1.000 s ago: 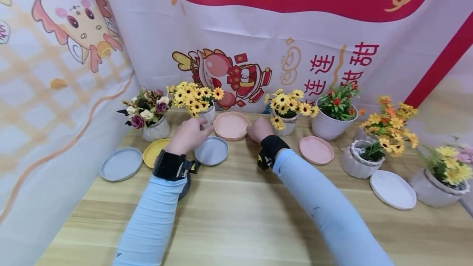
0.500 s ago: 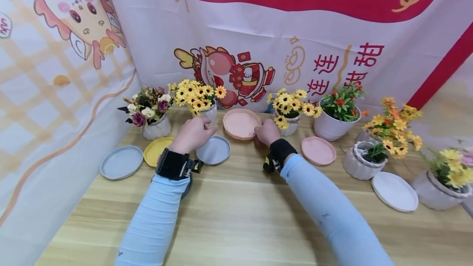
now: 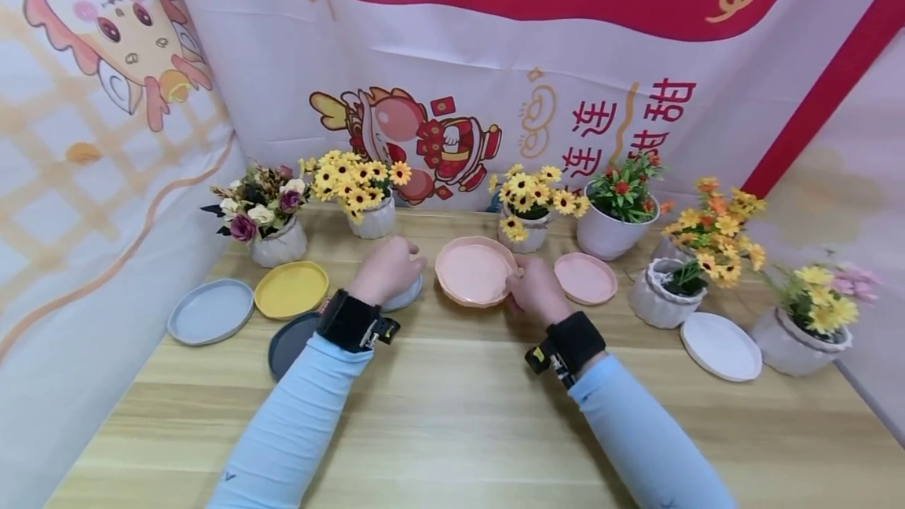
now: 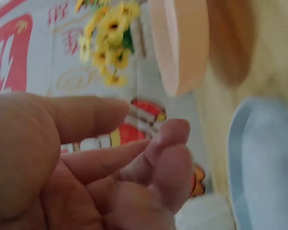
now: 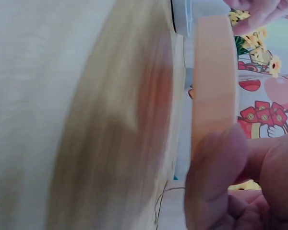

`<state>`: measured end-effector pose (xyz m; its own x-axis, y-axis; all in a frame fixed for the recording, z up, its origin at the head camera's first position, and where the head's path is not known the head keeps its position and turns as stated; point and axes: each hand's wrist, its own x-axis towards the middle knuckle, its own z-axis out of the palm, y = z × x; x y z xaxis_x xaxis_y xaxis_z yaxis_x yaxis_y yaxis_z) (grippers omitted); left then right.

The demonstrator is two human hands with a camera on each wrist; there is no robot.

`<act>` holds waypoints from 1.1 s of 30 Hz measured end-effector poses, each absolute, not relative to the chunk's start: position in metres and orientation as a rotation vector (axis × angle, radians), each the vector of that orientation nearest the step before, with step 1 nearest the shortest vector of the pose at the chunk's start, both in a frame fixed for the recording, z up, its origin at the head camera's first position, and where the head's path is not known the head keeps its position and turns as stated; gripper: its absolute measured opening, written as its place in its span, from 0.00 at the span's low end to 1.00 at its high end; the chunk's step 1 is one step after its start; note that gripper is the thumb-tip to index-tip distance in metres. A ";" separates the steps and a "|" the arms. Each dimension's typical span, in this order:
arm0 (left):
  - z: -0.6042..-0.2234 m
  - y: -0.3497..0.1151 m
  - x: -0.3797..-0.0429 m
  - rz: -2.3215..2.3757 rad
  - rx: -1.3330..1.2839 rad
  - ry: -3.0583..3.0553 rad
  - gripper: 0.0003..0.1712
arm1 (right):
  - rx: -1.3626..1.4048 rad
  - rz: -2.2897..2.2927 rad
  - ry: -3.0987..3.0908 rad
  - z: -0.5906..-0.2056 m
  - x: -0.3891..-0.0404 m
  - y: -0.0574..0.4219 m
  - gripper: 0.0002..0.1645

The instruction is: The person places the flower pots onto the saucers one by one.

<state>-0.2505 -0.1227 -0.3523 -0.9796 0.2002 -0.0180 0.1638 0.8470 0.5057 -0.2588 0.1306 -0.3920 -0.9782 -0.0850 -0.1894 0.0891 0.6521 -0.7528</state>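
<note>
My right hand (image 3: 540, 291) pinches the right rim of a round peach-pink plate (image 3: 476, 272). In the right wrist view the plate (image 5: 214, 81) is edge-on, raised over the table, with a shadow on the wood below. Thumb and fingers (image 5: 220, 160) lie on opposite faces of it. To the plate's left, my left hand (image 3: 385, 272) hovers with loosely bent fingers and holds nothing. A grey-blue plate (image 3: 404, 294) lies on the table, partly hidden by that hand; the left wrist view shows this plate (image 4: 271, 158) beside the fingers (image 4: 170, 167).
Along the back stand white pots of artificial flowers, among them yellow daisies (image 3: 353, 183) and a red-flowered plant (image 3: 622, 187). Yellow (image 3: 291, 290), light blue (image 3: 210, 311), dark grey (image 3: 290, 344), pink (image 3: 585, 278) and white (image 3: 721, 346) plates lie on the wooden table (image 3: 452, 415).
The right hand has drawn the peach-pink plate off its back spot, towards me and slightly right. The left hand has moved slightly right and forward over the grey-blue plate, uncovering the dark grey plate.
</note>
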 end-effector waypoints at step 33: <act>-0.387 -0.095 -0.252 0.691 0.092 2.780 0.07 | -0.087 -1.136 2.642 -0.410 -0.255 0.112 0.19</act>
